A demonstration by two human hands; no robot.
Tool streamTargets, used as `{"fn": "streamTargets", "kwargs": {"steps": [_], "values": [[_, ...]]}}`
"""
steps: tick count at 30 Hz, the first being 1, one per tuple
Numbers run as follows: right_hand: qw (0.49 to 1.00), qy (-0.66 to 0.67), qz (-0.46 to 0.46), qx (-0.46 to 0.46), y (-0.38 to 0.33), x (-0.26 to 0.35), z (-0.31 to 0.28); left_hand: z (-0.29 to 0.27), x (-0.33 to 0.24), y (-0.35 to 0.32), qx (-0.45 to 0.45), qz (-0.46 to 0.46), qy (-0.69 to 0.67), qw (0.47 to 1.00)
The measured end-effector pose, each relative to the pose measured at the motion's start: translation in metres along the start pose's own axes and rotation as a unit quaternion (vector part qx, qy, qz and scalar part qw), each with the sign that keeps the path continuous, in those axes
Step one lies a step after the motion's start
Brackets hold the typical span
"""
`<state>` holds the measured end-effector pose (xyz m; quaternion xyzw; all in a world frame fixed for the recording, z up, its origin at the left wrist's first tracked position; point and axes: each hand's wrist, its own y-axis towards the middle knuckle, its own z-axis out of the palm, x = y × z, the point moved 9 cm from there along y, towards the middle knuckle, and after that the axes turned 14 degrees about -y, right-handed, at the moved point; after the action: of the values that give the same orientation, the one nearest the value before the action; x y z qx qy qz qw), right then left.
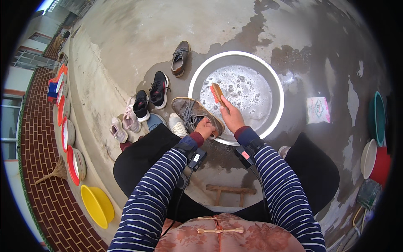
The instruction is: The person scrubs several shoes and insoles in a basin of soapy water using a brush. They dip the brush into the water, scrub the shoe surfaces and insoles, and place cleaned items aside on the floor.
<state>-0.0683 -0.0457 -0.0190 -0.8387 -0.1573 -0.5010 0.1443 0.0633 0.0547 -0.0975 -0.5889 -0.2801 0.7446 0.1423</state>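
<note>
- As I watch from afar, the metal basin (280, 98) holds suds (252, 90), so I judge the scrubbing under way.
- My left grip (204, 127) pinches the grey shoe (181, 107) at the basin's near-left rim; my right grip (231, 116) wraps the brush (217, 90), bristles off the shoe, which seems unfinished.
- Loose shoes (158, 90) crowd the left; which are washed I cannot tell, and the white shoe (177, 125) might obstruct.
- A pink-and-white packet (317, 110) lies rightward, out of the way.

– What's underfoot?
– Pale concrete ground (130, 35), darkened by wet patches (243, 40).
– And to the left?
– A red-brown brick-patterned strip (40, 168), then a white wall (17, 79) with windows (11, 126), all in daylight.
</note>
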Motion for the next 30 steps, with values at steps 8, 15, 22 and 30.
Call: {"fn": "streamTargets", "kwargs": {"steps": [8, 15, 22, 30], "values": [[0.997, -0.010, 0.045, -0.056, -0.007, 0.042, -0.125, -0.029, -0.050, 0.013, -0.151, 0.138, 0.112, 0.972], [0.979, 0.166, 0.117, -0.020, -0.091, 0.104, -0.196, -0.116, -0.127, 0.022, -0.121, -0.001, -0.323, 0.939], [0.937, 0.222, 0.266, -0.034, -0.149, 0.060, -0.182, -0.115, -0.224, -0.003, -0.145, 0.157, 0.044, 0.976], [0.937, 0.209, 0.277, -0.035, -0.138, 0.031, -0.175, -0.138, -0.223, 0.005, -0.210, 0.211, 0.323, 0.898]]}}
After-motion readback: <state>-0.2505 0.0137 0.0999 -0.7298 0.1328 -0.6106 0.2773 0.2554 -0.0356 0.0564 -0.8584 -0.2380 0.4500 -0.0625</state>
